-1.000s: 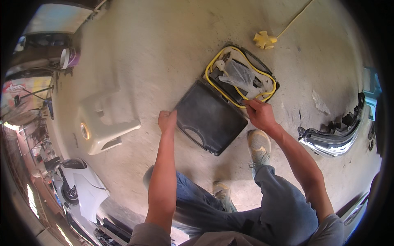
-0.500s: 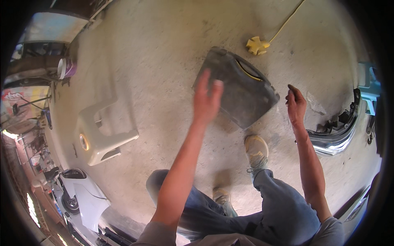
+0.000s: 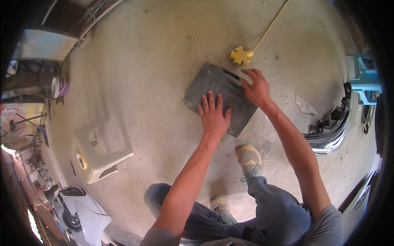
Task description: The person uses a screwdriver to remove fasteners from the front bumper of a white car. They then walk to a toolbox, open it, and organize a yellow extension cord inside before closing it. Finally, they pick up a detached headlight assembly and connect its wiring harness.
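Observation:
A closed black plastic case (image 3: 242, 112) lies askew on the concrete floor, its handle (image 3: 227, 75) along the far edge. My left hand (image 3: 215, 117) rests on the lid with its fingers spread. My right hand (image 3: 257, 89) is at the case's far right, near the handle, with fingers apart and slightly curved; whether the fingertips touch the handle is hard to tell. A yellow socket block (image 3: 241, 55) with a trailing cord lies just beyond the case.
A cream plastic stool (image 3: 98, 168) lies tipped over at left, below a bucket (image 3: 60, 87). A curved chrome-and-black vehicle part (image 3: 330, 141) and blue plastic stools (image 3: 363, 86) are at right. A white motorbike (image 3: 86, 213) is at lower left.
The case has gone from lying open, showing yellow cable, to shut. My left hand has moved onto its lid; my right hand has moved up toward its far edge.

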Demonstrator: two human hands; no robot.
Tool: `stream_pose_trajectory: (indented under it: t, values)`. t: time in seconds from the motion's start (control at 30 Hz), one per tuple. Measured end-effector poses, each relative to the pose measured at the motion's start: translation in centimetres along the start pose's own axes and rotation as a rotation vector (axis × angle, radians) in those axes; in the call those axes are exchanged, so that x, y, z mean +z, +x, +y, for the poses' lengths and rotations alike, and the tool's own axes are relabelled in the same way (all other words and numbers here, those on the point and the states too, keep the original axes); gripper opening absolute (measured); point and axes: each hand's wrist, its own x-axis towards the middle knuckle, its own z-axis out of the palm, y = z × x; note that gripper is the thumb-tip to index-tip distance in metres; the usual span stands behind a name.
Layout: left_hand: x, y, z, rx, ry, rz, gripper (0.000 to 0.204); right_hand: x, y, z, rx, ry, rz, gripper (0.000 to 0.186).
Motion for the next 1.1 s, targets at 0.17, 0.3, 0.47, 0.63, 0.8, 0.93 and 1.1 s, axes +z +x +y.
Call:
stream_pose_trajectory:
  t: [0.17,0.3,0.47,0.63,0.8,0.93,1.1]
  values:
    - [-0.7,0.3,0.3,0.004,0.053,-0.004,0.07,6.2,6.3,-3.2,-0.166,-0.045,-0.28,0.07]
    - [-0.7,0.2,0.9,0.04,0.022,0.018,0.069,9.3,9.1,-0.9,0.024,-0.016,-0.477,0.077]
    - [-2.5,-0.3,-2.4,0.078,-0.151,-0.007,0.064,8.6,11.6,-1.4,0.141,0.175,-0.651,0.072]
    - [-10.3,-3.9,-6.2,0.149,-0.192,-0.175,0.059,8.5,10.8,1.2,0.017,0.034,-0.569,0.057]
    - [-21.8,-10.9,-7.8,-0.069,-0.299,-0.378,0.056,5.0,10.9,2.9,-0.392,-0.235,-0.832,0.048]
    - [-21.7,-16.9,-7.8,-0.512,-0.7,-0.245,0.057,3.4,10.5,1.0,0.328,0.122,-0.928,0.043]
    - [-22.4,-17.9,-5.4,-0.51,-0.471,-0.389,0.054,2.9,9.5,0.8,0.176,0.206,-0.857,0.043]
